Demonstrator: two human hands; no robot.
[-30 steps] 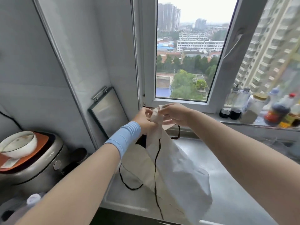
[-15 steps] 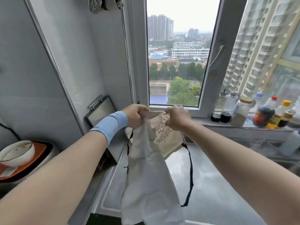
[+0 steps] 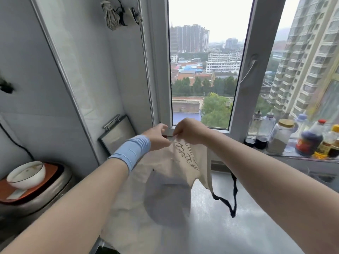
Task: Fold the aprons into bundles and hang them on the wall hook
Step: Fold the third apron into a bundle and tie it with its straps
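Note:
A cream apron with dark printed lettering and a black strap hangs in the air over the steel counter. My left hand, with a blue wristband, and my right hand pinch its top edge side by side, just in front of the window sill. The cloth's lower part lies bunched on the counter. High on the left wall, folded cloth bundles hang from a hook.
A steel counter runs under the window. Several bottles and jars line the sill at right. A framed metal board leans in the corner. A white bowl sits on a cooker at left.
The view has tilted up, bringing the hung bundles into sight. Both hands stay at the apron's top edge; the cloth has spread and its printed side shows more.

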